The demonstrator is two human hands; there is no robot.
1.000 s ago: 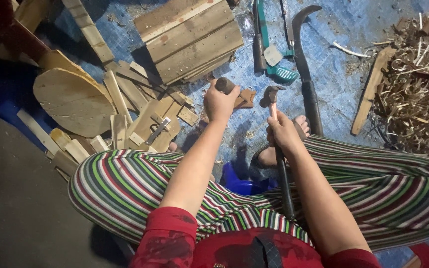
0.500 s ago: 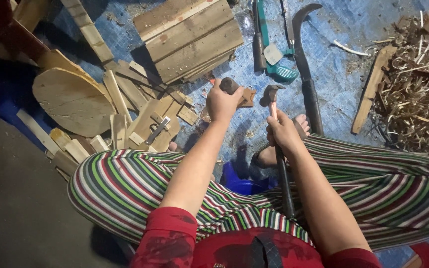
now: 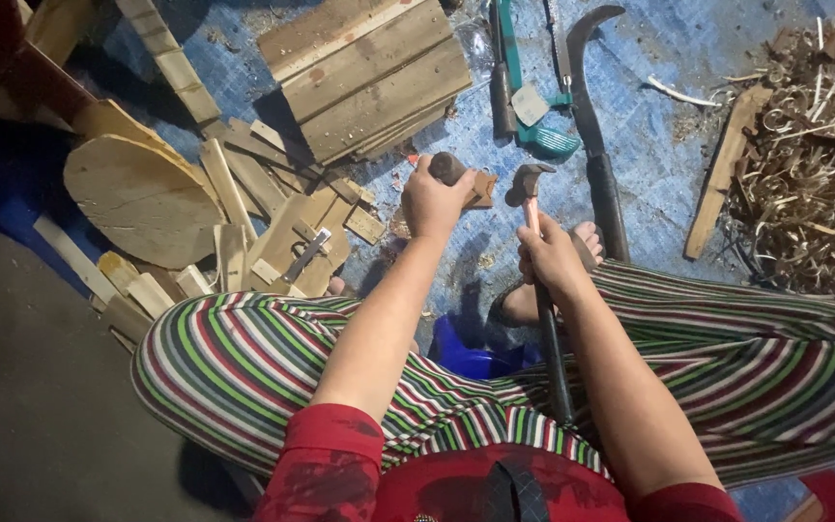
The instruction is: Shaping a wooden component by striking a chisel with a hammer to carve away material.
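Note:
My left hand (image 3: 434, 201) is closed round a dark rounded tool handle (image 3: 448, 167), held upright over a small brown wooden piece (image 3: 481, 188) on the blue tarp. My right hand (image 3: 553, 256) grips a claw hammer (image 3: 532, 184) by its shaft, a little below the metal head. The hammer's head hangs just right of the wooden piece, level with my left fist. Its long dark handle runs back between my knees in striped trousers.
Stacked planks (image 3: 369, 77) lie ahead. Wood offcuts (image 3: 273, 222) and a round wooden disc (image 3: 137, 198) are at left. A curved sickle (image 3: 591, 126), a green-handled saw (image 3: 524, 87) and a shavings pile (image 3: 814, 164) are at right. A blue stool (image 3: 471, 353) sits beneath me.
Both hands stay almost in place. The hammer head has shifted only slightly beside the wooden piece, and my left fist keeps its hold on the dark handle.

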